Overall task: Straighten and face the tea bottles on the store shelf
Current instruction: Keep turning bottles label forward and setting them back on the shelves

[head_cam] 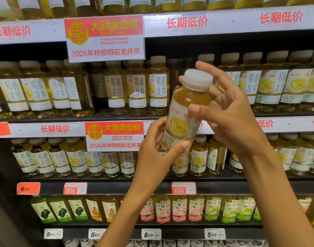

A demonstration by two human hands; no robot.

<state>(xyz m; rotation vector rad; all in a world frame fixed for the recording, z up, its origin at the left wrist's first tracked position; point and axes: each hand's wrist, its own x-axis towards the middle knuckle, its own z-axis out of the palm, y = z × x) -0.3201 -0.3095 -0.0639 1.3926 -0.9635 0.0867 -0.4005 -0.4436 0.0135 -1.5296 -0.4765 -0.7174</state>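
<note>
Being held in the air before the shelf (117,115), the full tea bottle (185,111) is being gripped at its base by the left hand (155,154) and at its shoulder by the right hand (229,111), seeming rigid, rather heavy, perhaps slippery on the label.

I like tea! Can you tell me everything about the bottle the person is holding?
The bottle is clear plastic, full of pale golden tea, with a whitish cap and a white label showing a yellow picture and dark characters. It is off the shelf, in front of the rows, tilted a little to the right. The left hand grips its bottom; the right hand holds its upper part.
</note>
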